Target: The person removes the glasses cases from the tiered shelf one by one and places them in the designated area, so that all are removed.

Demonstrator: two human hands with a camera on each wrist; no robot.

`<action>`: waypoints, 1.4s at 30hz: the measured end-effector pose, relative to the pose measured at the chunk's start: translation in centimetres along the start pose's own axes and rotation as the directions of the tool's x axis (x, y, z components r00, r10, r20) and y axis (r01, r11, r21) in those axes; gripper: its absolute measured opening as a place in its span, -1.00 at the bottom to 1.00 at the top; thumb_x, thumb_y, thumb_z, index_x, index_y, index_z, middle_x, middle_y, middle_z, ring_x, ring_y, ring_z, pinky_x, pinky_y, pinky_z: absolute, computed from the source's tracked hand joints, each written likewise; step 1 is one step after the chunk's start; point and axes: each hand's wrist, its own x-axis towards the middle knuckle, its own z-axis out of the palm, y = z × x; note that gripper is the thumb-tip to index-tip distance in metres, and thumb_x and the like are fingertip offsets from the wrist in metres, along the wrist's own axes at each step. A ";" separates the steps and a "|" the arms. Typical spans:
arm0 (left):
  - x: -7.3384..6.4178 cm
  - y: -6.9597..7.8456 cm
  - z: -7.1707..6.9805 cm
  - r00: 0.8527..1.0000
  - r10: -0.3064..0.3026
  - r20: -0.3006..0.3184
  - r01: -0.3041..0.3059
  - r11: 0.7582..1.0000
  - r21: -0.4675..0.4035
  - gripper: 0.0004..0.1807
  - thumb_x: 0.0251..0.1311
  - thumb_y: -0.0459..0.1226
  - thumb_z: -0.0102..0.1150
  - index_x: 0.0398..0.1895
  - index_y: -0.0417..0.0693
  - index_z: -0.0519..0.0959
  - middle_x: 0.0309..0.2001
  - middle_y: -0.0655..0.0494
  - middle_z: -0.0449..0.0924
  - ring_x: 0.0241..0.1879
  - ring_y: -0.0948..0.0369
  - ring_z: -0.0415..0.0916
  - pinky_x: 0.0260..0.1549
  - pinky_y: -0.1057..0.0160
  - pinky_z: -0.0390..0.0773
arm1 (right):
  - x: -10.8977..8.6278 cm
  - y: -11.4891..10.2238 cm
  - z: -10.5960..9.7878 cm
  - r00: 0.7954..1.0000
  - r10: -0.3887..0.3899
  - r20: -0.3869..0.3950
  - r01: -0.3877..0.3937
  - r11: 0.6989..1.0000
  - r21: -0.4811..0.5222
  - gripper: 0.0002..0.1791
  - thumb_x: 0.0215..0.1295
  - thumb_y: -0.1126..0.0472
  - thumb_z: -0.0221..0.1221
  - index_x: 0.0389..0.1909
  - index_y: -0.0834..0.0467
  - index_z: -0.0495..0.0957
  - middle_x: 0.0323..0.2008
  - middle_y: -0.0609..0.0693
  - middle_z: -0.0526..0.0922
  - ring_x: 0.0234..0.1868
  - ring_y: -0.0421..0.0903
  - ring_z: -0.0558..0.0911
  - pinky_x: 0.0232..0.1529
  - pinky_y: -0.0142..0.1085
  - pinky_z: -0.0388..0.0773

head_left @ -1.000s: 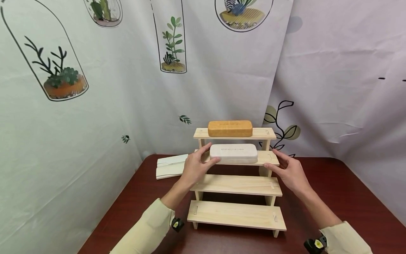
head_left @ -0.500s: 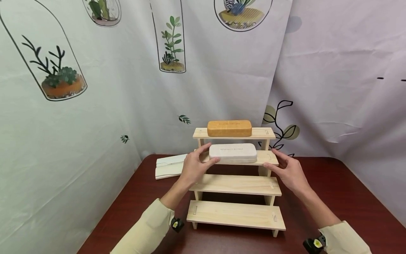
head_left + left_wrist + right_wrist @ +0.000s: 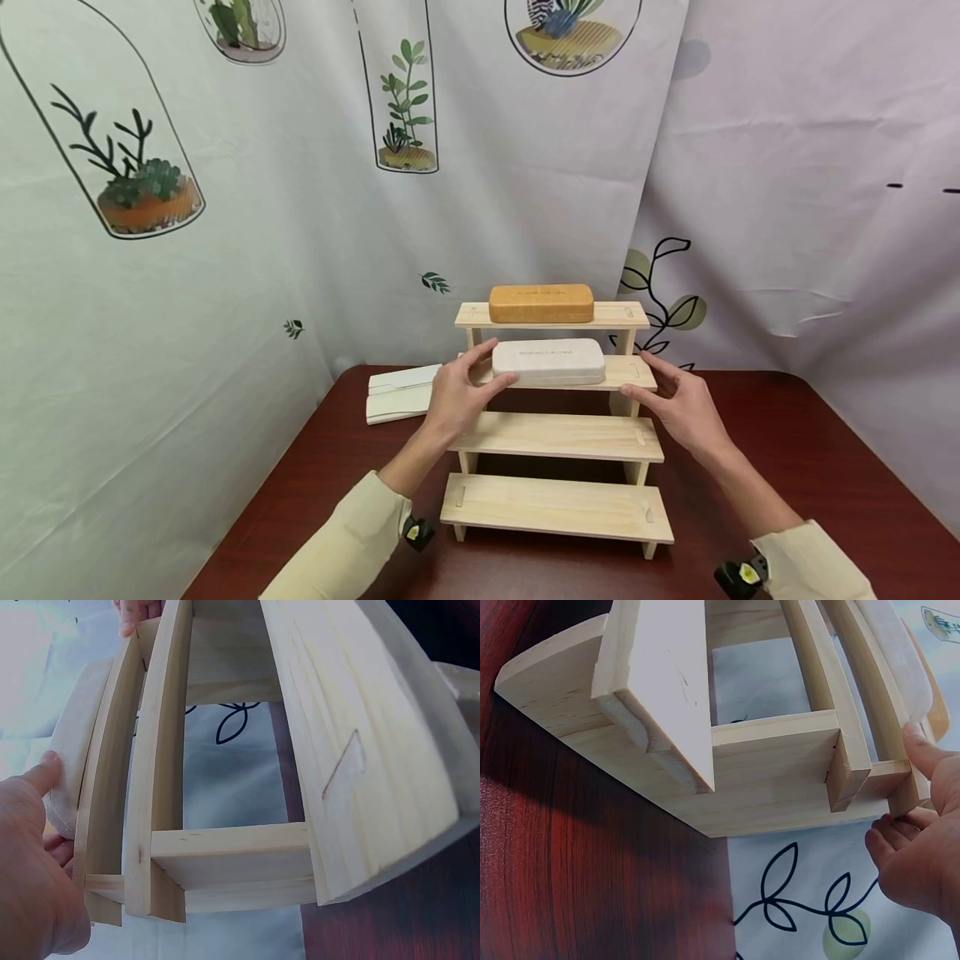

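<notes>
Your left hand (image 3: 456, 398) is pinching the white case (image 3: 549, 363), your right hand (image 3: 686, 410) gripping the shelf (image 3: 624, 368); by tugging forward, you'd be risking the case's fall.

lettering (image 3: 545, 352) on white case (image 3: 549, 367) blurred, pale folder (image 3: 396, 403) partly behind left grip (image 3: 459, 396), sleeves (image 3: 347, 533) cut off below

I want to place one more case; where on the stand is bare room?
Bare: bottom shelf and, between it and the white case, lower middle shelf. Crowded: upper middle shelf, with that case, left hand and right hand. Top shelf: free ends beside the orange case.
</notes>
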 end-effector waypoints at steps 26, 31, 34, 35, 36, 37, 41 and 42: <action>-0.1 -0.1 -1.1 0.999 0.029 0.019 -0.030 0.998 0.056 -0.26 0.13 -0.06 0.65 0.38 -0.05 0.63 0.13 0.03 0.75 0.11 0.16 0.69 0.14 0.02 0.65 | -0.1 -0.1 -0.1 1.000 0.005 0.002 -0.005 1.000 0.006 -0.10 0.41 0.08 0.44 0.60 0.34 0.24 0.43 0.41 0.44 0.38 0.29 0.53 -0.05 -0.72 0.46; -0.1 -0.1 -1.3 0.998 0.033 0.061 -0.039 0.994 0.106 -0.24 0.19 -0.03 0.60 0.43 -0.07 0.57 0.18 0.02 0.70 0.15 0.11 0.64 0.17 -0.02 0.61 | -0.1 -0.1 0.0 1.000 0.007 0.001 -0.007 1.000 0.006 -0.10 0.41 0.08 0.44 0.60 0.33 0.24 0.44 0.42 0.43 0.38 0.30 0.52 -0.05 -0.72 0.46; -0.1 0.0 -1.3 0.997 0.018 0.073 -0.026 0.994 0.103 -0.22 0.19 -0.03 0.59 0.45 -0.07 0.55 0.23 -0.01 0.68 0.19 0.08 0.63 0.21 -0.04 0.60 | -0.1 -0.1 0.0 1.000 0.009 0.001 -0.009 1.000 0.010 -0.10 0.41 0.08 0.44 0.61 0.33 0.24 0.44 0.42 0.42 0.38 0.31 0.52 -0.05 -0.71 0.46; 0.0 0.1 -1.3 0.997 0.012 0.077 -0.020 0.995 0.101 -0.22 0.19 -0.03 0.59 0.45 -0.06 0.55 0.24 -0.02 0.68 0.20 0.08 0.62 0.22 -0.04 0.59 | -0.1 -0.1 0.0 1.000 0.009 0.001 -0.009 1.000 0.010 -0.10 0.41 0.08 0.44 0.61 0.33 0.24 0.44 0.42 0.42 0.38 0.31 0.52 -0.05 -0.71 0.46; 0.0 0.1 -1.3 0.997 0.008 0.079 -0.016 0.995 0.099 -0.22 0.19 -0.03 0.60 0.46 -0.05 0.55 0.24 -0.03 0.68 0.21 0.07 0.62 0.23 -0.04 0.59 | -0.1 -0.1 0.0 1.000 0.010 0.001 -0.010 1.000 0.010 -0.10 0.41 0.08 0.44 0.61 0.32 0.24 0.44 0.42 0.42 0.38 0.31 0.52 -0.05 -0.71 0.46; 0.0 0.2 -1.3 0.997 0.001 0.082 -0.009 0.995 0.098 -0.22 0.19 -0.03 0.60 0.46 -0.05 0.55 0.24 -0.03 0.68 0.21 0.07 0.62 0.23 -0.04 0.59 | -0.1 -0.1 0.0 1.000 0.011 0.000 -0.011 1.000 0.010 -0.10 0.41 0.08 0.44 0.61 0.32 0.24 0.44 0.42 0.42 0.38 0.31 0.52 -0.05 -0.71 0.46; 0.0 0.2 -1.3 0.996 -0.011 0.083 0.003 0.996 0.092 -0.22 0.18 -0.03 0.61 0.45 -0.03 0.56 0.17 -0.02 0.72 0.18 0.07 0.65 0.20 -0.06 0.60 | -0.2 -0.1 0.0 1.000 0.013 -0.003 -0.013 1.000 0.008 -0.10 0.40 0.07 0.44 0.61 0.31 0.25 0.44 0.42 0.43 0.38 0.31 0.52 -0.05 -0.71 0.46; 0.0 0.2 -1.3 0.997 -0.011 0.081 0.004 0.996 0.086 -0.23 0.17 -0.04 0.61 0.44 -0.03 0.57 0.15 -0.01 0.73 0.16 0.08 0.65 0.19 -0.06 0.61 | -0.2 -0.1 0.0 1.000 0.011 -0.004 -0.011 1.000 0.006 -0.10 0.40 0.07 0.44 0.60 0.31 0.25 0.44 0.42 0.43 0.38 0.31 0.52 -0.05 -0.71 0.46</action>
